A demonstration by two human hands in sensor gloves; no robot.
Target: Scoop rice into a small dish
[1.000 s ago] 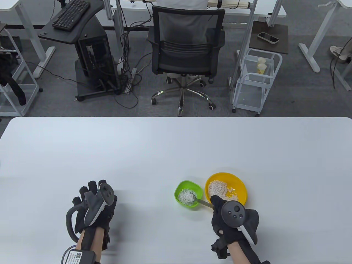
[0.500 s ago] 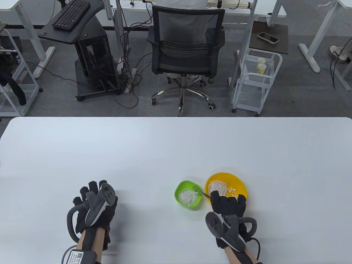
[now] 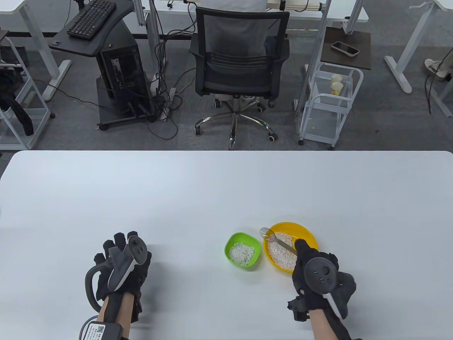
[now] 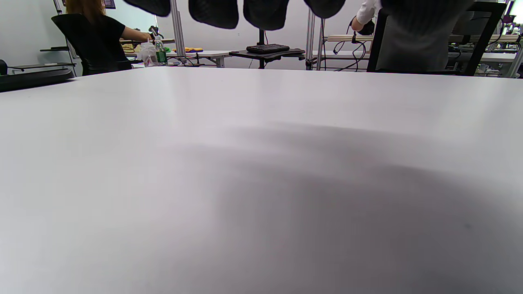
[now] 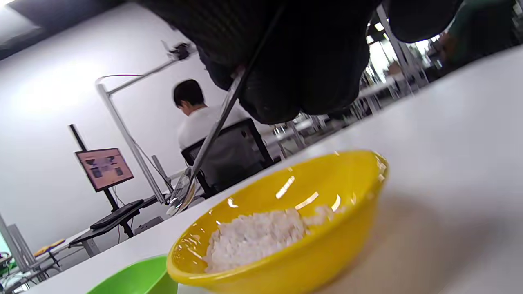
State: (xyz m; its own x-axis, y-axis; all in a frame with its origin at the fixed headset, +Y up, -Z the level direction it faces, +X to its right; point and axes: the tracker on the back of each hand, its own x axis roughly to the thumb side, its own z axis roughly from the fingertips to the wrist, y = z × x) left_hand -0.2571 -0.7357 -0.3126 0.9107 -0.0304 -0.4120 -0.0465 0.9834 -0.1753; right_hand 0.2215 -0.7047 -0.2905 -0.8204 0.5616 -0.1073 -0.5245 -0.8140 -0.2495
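Table view: spoon (image 3: 279,241) now over yellow bowl (image 3: 308,236).

A metal spoon (image 3: 279,241) is held by the right hand (image 3: 320,279) at the lower right of the frame, its empty bowl raised over the upper left rim of the yellow bowl (image 3: 307,234), in which rice (image 3: 281,252) is seen. A green dish (image 3: 242,249) with a small heap of rice is set just left of the yellow bowl. The left hand (image 3: 120,265) is laid flat on the white table (image 3: 212,191) at the lower left.
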